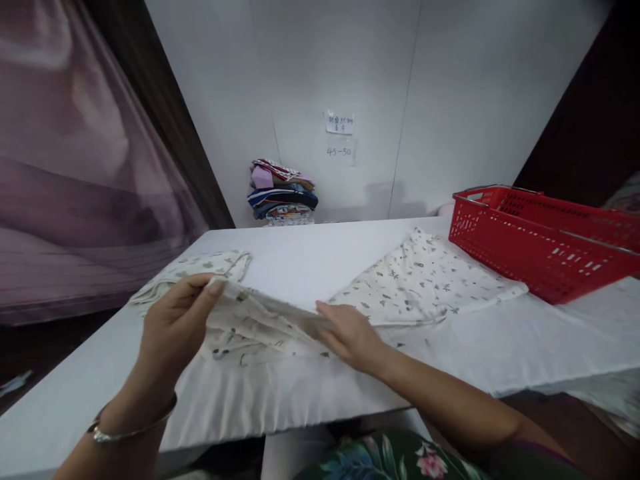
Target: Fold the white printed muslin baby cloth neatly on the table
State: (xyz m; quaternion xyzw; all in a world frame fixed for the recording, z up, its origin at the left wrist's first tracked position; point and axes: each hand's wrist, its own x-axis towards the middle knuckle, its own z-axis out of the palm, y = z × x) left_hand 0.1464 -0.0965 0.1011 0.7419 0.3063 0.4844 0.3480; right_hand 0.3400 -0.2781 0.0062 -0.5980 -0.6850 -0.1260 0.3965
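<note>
A thin white cloth [255, 327] with a small scattered print lies partly lifted off the table in front of me. My left hand [175, 317] pinches its upper left corner between thumb and fingers. Farther right along the same raised edge, my right hand [350, 333] grips the fabric, its fingertips partly hidden in the layers. A wider spread of similarly printed cloth [410, 277] lies flat beyond my right hand; I cannot tell whether it joins the held part. Behind my left hand rests a folded printed cloth [195, 265].
The white-covered table [295, 253] runs back to a pale wall. A red plastic basket [530, 240] stands at the right. Folded fabrics [283, 193] are piled at the back, left of paper notes [340, 137] on the wall. A pinkish curtain [85, 173] hangs at the left.
</note>
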